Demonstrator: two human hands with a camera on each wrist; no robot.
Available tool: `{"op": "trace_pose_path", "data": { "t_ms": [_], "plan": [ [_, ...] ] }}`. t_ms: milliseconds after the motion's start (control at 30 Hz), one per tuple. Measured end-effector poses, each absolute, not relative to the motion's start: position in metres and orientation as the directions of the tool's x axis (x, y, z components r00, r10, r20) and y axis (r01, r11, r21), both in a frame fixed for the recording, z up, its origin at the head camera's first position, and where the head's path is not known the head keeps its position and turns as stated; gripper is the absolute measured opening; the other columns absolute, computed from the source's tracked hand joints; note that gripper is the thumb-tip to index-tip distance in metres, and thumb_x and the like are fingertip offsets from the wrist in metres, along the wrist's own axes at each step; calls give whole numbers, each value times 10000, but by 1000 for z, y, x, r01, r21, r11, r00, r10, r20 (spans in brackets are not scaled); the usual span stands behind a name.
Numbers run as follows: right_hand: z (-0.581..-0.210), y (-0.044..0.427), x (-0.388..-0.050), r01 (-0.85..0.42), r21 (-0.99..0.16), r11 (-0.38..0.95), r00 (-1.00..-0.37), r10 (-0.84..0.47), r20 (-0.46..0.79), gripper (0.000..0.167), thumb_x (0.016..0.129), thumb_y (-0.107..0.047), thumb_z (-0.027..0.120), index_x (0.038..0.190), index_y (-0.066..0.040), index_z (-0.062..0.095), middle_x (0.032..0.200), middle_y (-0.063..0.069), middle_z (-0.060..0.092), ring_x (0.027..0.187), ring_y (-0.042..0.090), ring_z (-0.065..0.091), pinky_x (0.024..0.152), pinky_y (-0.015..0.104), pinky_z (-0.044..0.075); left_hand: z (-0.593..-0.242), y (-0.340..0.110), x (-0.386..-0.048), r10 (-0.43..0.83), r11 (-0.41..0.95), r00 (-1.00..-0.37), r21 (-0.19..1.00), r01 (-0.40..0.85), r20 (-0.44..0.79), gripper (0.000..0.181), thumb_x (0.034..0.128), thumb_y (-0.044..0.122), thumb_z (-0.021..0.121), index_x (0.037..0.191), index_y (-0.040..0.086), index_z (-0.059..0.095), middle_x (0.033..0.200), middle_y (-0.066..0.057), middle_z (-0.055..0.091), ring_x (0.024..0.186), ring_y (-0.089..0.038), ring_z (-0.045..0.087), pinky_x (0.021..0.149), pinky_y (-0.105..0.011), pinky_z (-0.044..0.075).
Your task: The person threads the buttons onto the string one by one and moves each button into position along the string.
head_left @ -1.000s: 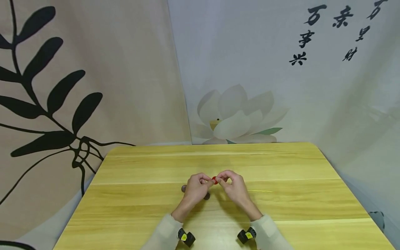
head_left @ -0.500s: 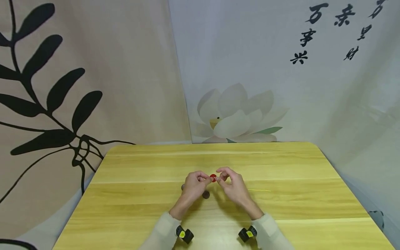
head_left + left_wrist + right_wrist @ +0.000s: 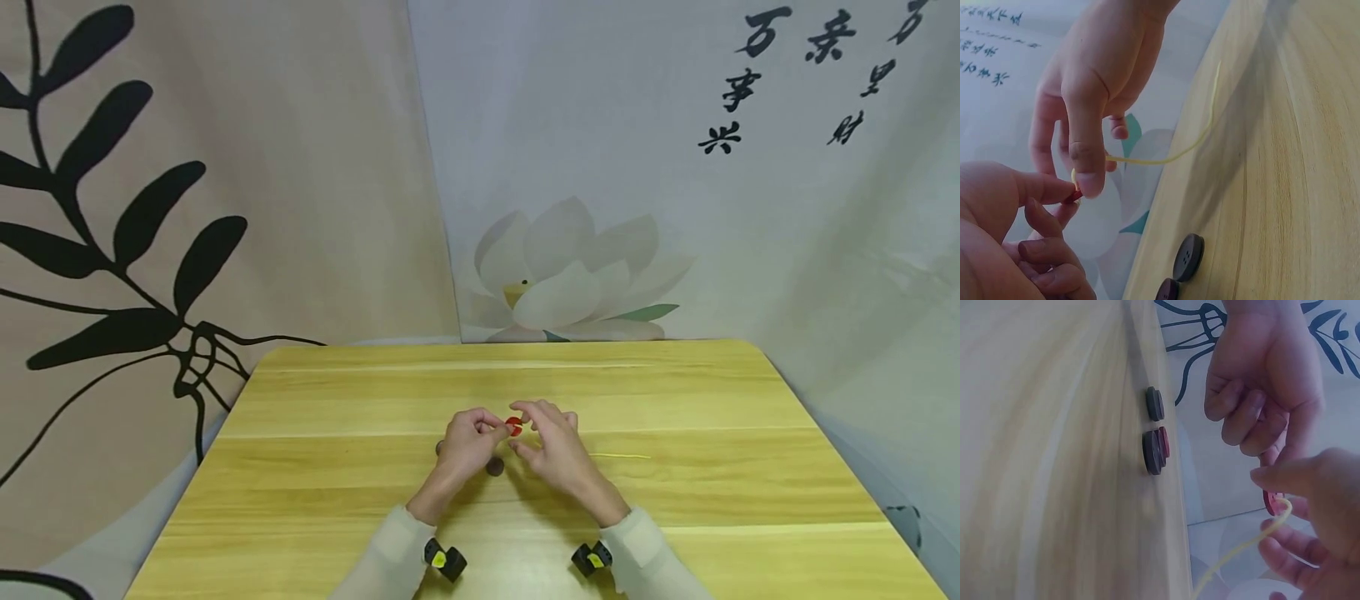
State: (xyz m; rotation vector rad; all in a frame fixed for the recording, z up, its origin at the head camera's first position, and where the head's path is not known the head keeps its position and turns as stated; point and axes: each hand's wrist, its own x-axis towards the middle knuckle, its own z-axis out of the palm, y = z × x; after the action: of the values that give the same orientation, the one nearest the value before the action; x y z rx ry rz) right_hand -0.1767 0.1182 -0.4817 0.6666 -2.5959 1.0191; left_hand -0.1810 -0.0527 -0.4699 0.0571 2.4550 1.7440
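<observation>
My left hand (image 3: 468,443) pinches a red button (image 3: 514,422) between thumb and forefinger, held above the table. A thin yellow cord (image 3: 1154,162) goes through or beside the button; the exact spot is partly covered by fingertips. From there the cord's long end trails past my right hand (image 3: 558,450). Thumb and forefinger of that hand stand apart around the button in the head view, the other fingers loosely bent. Whether its thumb touches the button cannot be told. Dark four-hole buttons (image 3: 1189,257) lie on the table below the hands.
The wooden table (image 3: 337,500) spreads out around both hands. In the right wrist view a dark button (image 3: 1152,452) lies close against other buttons, one of them red (image 3: 1165,442). Printed cloth (image 3: 315,167) hangs behind the table. Each wrist carries a small black camera (image 3: 451,564).
My right thumb and forefinger have spread apart from their pinch at the button, and that hand has turned slightly. The left hand, still holding the button, rose a little and uncovered a dark button.
</observation>
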Motion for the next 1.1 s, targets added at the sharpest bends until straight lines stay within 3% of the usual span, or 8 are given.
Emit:
{"op": "trace_pose_path", "data": {
  "t_ms": [467,833,1100],
  "plan": [
    [-483,117,-180,-559,-484,673,-810,-317,494,383,775,-106,846,1120,-126,681,985,-11,689,823,192,606,778,346,278,-470,-51,-184,115,327,-990,944,-36,-77,134,913,187,700,862,64,682,614,27,517,499,-94,416,446,-215,319],
    [-484,122,-184,-546,-562,621,-824,-279,493,392,770,-45,836,1134,-73,691,986,16,725,784,191,604,785,355,281,-470,-56,-189,85,303,-996,953,-7,-34,214,919,307,703,943,97,671,630,41,483,514,-96,422,475,-227,340],
    [-485,124,-181,-510,-631,585,-856,-275,437,363,790,-44,816,1130,-54,688,991,20,727,807,236,622,820,385,287,-474,-58,-186,115,336,-993,942,8,-32,172,934,273,688,1021,125,707,872,-36,595,602,-124,465,499,-242,380]
  ]
}}
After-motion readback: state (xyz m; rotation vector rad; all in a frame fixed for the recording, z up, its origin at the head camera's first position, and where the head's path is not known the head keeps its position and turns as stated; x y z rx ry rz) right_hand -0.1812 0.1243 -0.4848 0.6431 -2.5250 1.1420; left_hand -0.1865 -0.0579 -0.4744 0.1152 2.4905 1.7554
